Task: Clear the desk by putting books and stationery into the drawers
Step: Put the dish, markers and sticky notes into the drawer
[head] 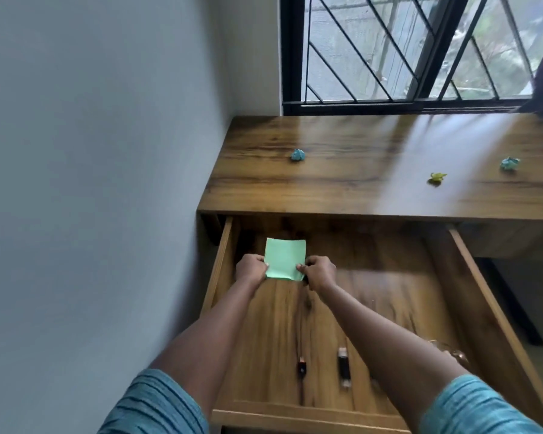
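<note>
**Green pad held low over the open drawer, both hands on it**

Watching the head feed remotely. The left hand (250,270) and right hand (321,272) each pinch a near corner of the green note pad (285,258), fingers curled on its edges. The pad sits inside the open drawer (222,264), toward its back-left corner. Whether it rests on the drawer floor or hangs just above it, I cannot tell; motion blur smears that area.

Risks as I judge them:
- An uneven release could let the sheets fan or the pad flip, since only the near corners are held.
- The pad is close to the desk (358,189) front edge, so a raised far edge might catch there when the drawer closes.
- Two dark markers (344,366) lie loose near the drawer front and could roll on a hard push.

Three crumpled paper balls (297,155) lie on the desktop, well apart.

Writing: none legible. The pad face looks blank and the marker labels are blurred.
</note>
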A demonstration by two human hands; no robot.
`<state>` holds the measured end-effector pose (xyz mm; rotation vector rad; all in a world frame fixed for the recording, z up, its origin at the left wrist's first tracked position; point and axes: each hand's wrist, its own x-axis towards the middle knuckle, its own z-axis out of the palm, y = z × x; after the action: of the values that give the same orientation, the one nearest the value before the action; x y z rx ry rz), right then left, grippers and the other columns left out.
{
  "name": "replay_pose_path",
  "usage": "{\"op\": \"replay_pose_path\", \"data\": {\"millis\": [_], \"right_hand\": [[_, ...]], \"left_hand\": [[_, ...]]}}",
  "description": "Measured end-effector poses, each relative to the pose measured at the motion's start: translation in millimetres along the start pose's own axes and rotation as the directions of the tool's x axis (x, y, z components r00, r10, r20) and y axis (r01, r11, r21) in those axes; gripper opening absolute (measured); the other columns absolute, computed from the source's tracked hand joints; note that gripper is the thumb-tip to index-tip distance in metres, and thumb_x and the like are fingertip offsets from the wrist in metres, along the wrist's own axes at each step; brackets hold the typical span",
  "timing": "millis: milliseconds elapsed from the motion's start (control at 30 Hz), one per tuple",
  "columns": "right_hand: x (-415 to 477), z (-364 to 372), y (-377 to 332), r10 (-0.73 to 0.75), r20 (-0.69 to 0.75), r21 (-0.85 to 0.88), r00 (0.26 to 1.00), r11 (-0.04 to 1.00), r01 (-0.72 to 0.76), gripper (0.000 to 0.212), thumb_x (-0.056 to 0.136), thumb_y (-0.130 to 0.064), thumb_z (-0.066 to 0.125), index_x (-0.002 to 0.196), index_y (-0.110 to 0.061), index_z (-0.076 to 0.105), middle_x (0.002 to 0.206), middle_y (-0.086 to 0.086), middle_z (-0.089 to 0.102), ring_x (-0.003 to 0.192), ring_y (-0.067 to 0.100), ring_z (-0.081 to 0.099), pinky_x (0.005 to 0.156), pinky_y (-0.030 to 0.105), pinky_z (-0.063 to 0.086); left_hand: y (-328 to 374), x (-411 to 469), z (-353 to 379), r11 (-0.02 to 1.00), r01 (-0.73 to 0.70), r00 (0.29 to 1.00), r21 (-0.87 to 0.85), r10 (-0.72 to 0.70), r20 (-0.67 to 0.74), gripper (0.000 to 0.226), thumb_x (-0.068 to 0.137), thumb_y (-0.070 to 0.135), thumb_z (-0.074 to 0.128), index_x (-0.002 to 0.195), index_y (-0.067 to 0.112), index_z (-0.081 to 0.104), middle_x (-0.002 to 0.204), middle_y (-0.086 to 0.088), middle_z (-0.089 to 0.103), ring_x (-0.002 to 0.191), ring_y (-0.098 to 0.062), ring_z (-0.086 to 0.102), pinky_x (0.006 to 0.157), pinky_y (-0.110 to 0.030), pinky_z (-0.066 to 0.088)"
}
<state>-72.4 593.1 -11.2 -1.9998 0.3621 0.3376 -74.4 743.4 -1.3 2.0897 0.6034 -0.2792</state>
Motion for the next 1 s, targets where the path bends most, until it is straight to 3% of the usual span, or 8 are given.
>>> {"op": "replay_pose_path", "data": {"millis": [67, 133, 333, 433, 567, 767, 900, 1000], "right_hand": [[-23, 23, 16, 0.036, 0.068, -0.032, 0.997, 0.999, -0.034, 0.008, 0.086, -0.016, 0.068, 0.084, -0.008, 0.066, 0.067, 0.006, 0.064, 0.040, 0.010, 0.054, 0.036, 0.019, 0.042], [-41, 42, 32, 0.097, 0.102, -0.050, 0.990, 0.994, -0.092, 0.015, 0.084, -0.014, 0.070, 0.073, -0.009, 0.062, 0.066, 0.008, 0.063, 0.036, 0.009, 0.054, 0.036, 0.020, 0.045], [-80, 76, 63, 0.204, 0.154, -0.179, 0.967, 0.968, -0.176, 0.027, 0.086, -0.018, 0.068, 0.106, -0.001, 0.066, 0.090, 0.011, 0.066, 0.052, 0.012, 0.059, 0.036, 0.018, 0.044], [-89, 87, 70, 0.227, 0.141, -0.225, 0.964, 0.955, -0.192, 0.029, 0.086, -0.020, 0.068, 0.109, -0.005, 0.063, 0.100, 0.009, 0.067, 0.067, 0.014, 0.064, 0.039, 0.019, 0.045], [-89, 98, 74, 0.233, 0.109, -0.262, 0.966, 0.944, -0.199, 0.028, 0.084, -0.022, 0.069, 0.107, -0.005, 0.064, 0.098, 0.010, 0.069, 0.077, 0.022, 0.071, 0.062, 0.033, 0.061], [-100, 92, 67, 0.191, 0.065, -0.336, 0.979, 0.928, -0.159, 0.028, 0.088, -0.024, 0.065, 0.109, -0.006, 0.059, 0.106, 0.009, 0.065, 0.082, 0.018, 0.061, 0.067, 0.029, 0.051], [-115, 66, 64, 0.139, -0.121, -0.288, 0.983, 0.943, -0.169, 0.013, 0.094, -0.016, 0.054, 0.097, -0.006, 0.062, 0.098, 0.010, 0.065, 0.078, 0.018, 0.057, 0.070, 0.029, 0.053], [-131, 40, 70, 0.139, -0.316, -0.254, 0.939, 0.941, -0.225, 0.012, 0.096, -0.015, 0.049, 0.097, -0.007, 0.059, 0.096, 0.008, 0.061, 0.077, 0.016, 0.052, 0.065, 0.026, 0.045]], "left_hand": [[-34, -12, -6, 0.997, 0.067, 0.998, 0.034, -0.066, -0.012, 0.025, 0.091, 0.002, 0.053, 0.110, -0.002, 0.067, 0.113, -0.019, 0.068, 0.099, -0.031, 0.066, 0.082, -0.036, 0.055], [-62, -24, -9, 0.985, 0.121, 0.993, 0.120, -0.119, -0.022, 0.023, 0.089, 0.000, 0.051, 0.104, -0.006, 0.068, 0.109, -0.022, 0.068, 0.098, -0.034, 0.066, 0.081, -0.038, 0.055], [-107, -61, -10, 0.927, 0.181, 0.983, 0.328, -0.175, -0.050, 0.031, 0.097, 0.006, 0.040, 0.116, 0.001, 0.064, 0.120, -0.012, 0.064, 0.108, -0.025, 0.062, 0.084, -0.029, 0.051], [-119, -66, -8, 0.916, 0.181, 0.983, 0.359, -0.176, -0.047, 0.032, 0.099, 0.005, 0.036, 0.118, 0.001, 0.061, 0.121, -0.013, 0.062, 0.104, -0.024, 0.062, 0.077, -0.026, 0.048], [-129, -69, -4, 0.909, 0.177, 0.984, 0.378, -0.170, -0.052, 0.032, 0.100, 0.007, 0.034, 0.118, 0.003, 0.059, 0.120, -0.012, 0.063, 0.096, -0.022, 0.063, 0.072, -0.025, 0.047], [-123, -82, -1, 0.873, 0.156, 0.988, 0.462, -0.140, -0.069, 0.031, 0.100, 0.010, 0.037, 0.122, 0.002, 0.058, 0.122, -0.012, 0.060, 0.106, -0.023, 0.062, 0.072, -0.023, 0.044], [-104, -99, 3, 0.883, 0.002, 1.000, 0.469, 0.012, -0.025, 0.035, 0.098, 0.021, 0.047, 0.127, 0.005, 0.056, 0.124, -0.010, 0.057, 0.104, -0.023, 0.060, 0.081, -0.028, 0.051], [-86, -115, 14, 0.876, -0.304, 0.944, 0.374, 0.224, 0.242, 0.039, 0.093, 0.032, 0.057, 0.127, 0.013, 0.060, 0.125, -0.004, 0.063, 0.113, -0.021, 0.060, 0.088, -0.028, 0.048]]}}
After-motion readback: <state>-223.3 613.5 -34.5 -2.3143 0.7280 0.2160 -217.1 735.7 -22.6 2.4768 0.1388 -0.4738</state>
